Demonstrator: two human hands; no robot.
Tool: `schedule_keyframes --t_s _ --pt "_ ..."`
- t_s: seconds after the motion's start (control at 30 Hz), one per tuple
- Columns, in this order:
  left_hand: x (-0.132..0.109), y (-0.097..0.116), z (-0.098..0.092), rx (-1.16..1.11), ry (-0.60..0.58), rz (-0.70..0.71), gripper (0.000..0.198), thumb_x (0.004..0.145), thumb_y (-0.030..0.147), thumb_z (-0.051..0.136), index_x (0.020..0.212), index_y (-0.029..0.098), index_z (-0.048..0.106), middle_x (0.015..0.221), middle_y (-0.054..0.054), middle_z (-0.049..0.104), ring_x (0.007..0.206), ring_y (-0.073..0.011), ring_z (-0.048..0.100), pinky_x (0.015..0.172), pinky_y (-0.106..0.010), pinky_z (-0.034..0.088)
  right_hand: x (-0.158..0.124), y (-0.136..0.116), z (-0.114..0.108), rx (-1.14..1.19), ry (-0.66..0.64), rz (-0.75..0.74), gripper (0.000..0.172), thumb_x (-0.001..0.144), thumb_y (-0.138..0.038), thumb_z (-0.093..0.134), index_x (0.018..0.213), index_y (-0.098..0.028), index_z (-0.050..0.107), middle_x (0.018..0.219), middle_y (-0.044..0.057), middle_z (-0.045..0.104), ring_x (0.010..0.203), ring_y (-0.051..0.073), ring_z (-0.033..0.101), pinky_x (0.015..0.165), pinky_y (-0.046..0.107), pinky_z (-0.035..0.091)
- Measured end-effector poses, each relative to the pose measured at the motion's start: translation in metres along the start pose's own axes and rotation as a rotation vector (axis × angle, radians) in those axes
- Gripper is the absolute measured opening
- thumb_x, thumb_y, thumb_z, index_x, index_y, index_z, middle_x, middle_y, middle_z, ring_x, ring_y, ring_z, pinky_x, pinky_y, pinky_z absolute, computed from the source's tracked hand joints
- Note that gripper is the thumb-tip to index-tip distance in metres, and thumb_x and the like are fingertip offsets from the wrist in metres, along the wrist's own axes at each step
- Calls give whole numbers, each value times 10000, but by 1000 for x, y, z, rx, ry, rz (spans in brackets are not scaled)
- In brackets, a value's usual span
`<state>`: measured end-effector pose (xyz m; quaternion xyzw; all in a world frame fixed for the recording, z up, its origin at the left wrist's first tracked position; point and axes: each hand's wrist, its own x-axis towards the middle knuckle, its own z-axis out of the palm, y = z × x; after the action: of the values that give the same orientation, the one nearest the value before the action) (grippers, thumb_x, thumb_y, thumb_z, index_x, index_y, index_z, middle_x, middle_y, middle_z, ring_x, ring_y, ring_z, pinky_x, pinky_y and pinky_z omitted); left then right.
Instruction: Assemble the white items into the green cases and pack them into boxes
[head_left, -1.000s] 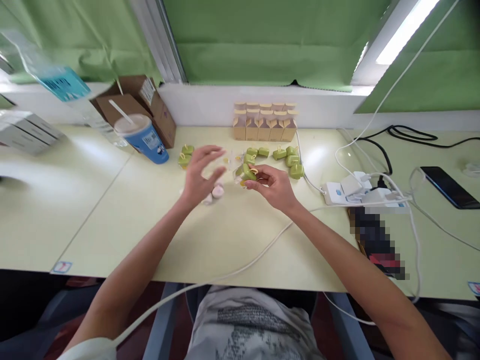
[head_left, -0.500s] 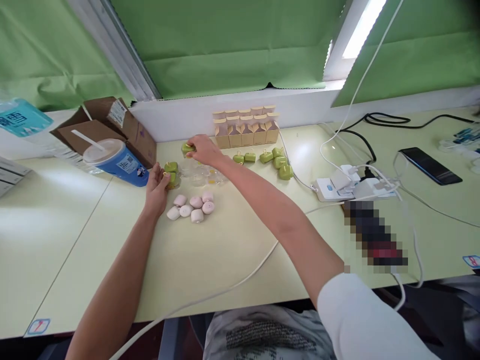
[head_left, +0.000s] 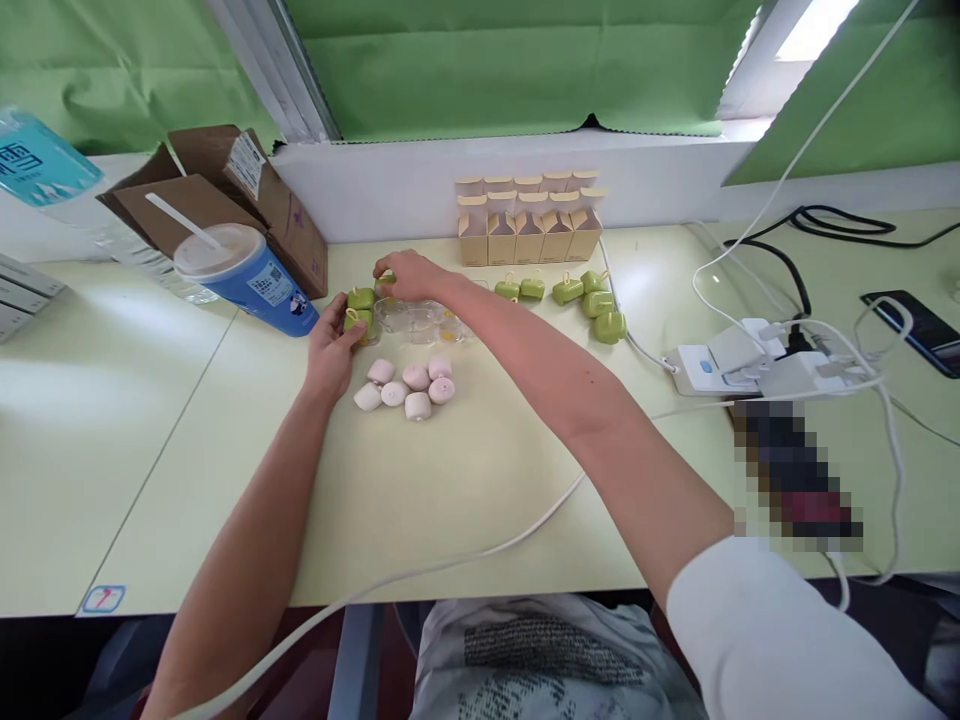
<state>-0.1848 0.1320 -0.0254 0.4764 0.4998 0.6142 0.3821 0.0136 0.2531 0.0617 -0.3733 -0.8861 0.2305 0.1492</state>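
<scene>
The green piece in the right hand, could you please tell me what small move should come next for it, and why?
I would probably have the right hand settle the green piece beside the green pair, since it is held close by and the left hand touches that pair, perhaps steadying it.

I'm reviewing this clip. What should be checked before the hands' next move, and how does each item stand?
1. Left hand at the paired green pieces: ok, fingers touch them.
2. Right hand's firm grip on its green piece: cannot tell; the fingers partly cover it.
3. Pink pieces apart from both hands: ok.
4. Small cardboard boxes open: ok, flaps up.
5. White cable clear of both forearms: not ok; it crosses the left in view and passes behind the right.
6. Blue cup lidded: ok.
</scene>
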Motion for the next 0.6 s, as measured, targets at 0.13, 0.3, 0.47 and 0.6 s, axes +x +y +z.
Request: schedule_keyframes --t_s 0.13,0.3,0.47,0.6 --pt "-1 2 0 -8 -2 2 935 594 522 1052 1399 227 681 1686 -187 615 1657 -427 524 1402 -593 436 -6 1 -2 65 -41 -22 503 985 -333 820 1455 -158 772 1558 204 744 1403 348 717 1219 478 552" --pt "0 0 0 -4 -8 16 911 617 550 1056 1388 233 690 1673 -175 630 1649 -418 532 1395 -581 444 -18 -3 -4 17 -71 2 668 888 -307 902 1521 -182 726 1602 201 712 1395 363 714 1165 463 578" --pt "1 -1 -1 5 -3 9 873 612 550 1067 1353 256 712 1643 -148 665 1616 -397 572 1392 -567 446 -25 -7 -4 32 -80 -14 612 923 -269 864 1504 -134 725 1589 218 722 1397 366 716 1187 461 564" --pt "1 1 -1 24 -1 -7 839 634 540 1058 1349 277 707 1640 -130 667 1614 -382 577 1401 -550 446 -31 4 -8 96 -45 -38 690 992 -345 831 1630 -174 632 1744 187 601 1599 372 586 1328 497 467"
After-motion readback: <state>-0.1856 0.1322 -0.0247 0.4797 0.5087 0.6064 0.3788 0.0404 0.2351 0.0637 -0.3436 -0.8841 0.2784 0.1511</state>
